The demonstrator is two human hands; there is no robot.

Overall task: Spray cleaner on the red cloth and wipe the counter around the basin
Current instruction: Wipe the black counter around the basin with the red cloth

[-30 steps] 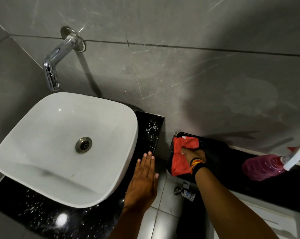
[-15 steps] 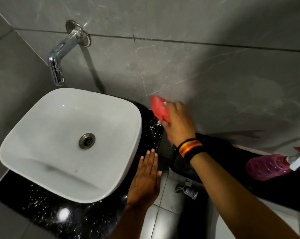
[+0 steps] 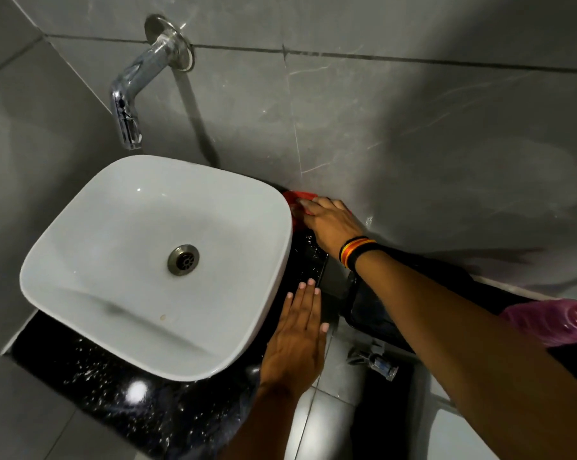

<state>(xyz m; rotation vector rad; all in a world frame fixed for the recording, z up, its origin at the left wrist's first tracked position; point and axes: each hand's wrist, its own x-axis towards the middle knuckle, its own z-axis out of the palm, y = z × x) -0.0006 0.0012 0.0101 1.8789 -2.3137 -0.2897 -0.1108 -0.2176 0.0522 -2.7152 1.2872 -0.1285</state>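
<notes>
At far left, up on the grey tiled wall (image 3: 413,134), a chrome tap (image 3: 131,91) sticks out w/ its spout hanging over the back edge of the white basin (image 3: 114,247). Basin is a rounded square bowl w/ a metal drain (image 3: 183,259) near its middle, sitting on a black speckled surface (image 3: 97,376) that shows below it at front and in a narrow strip along its right side. Next over, left hand (image 3: 295,340) lies flat, palm down, fingers straight and close together, holding nothing; it rests on the surface strip just beside the basin's right rim. Further back, right hand (image 3: 330,224) presses palm-down on the red cloth (image 3: 300,198) at the back right corner of the surface, where it meets the wall, fingers spread over the cloth rather than curled around it. Most of the cloth is hidden under the hand; only a red edge shows by the basin rim and wall. Striped wristband (image 3: 355,252) circles the right wrist. Below the forearm sits a dark tray-like item (image 3: 376,313); can't tell what it is. Small metal valve (image 3: 376,361) sits lower, near pale floor tiles. At far right edge, a pink spray bottle (image 3: 552,322) lies on its side on a dark ledge, well apart from both hands.
</notes>
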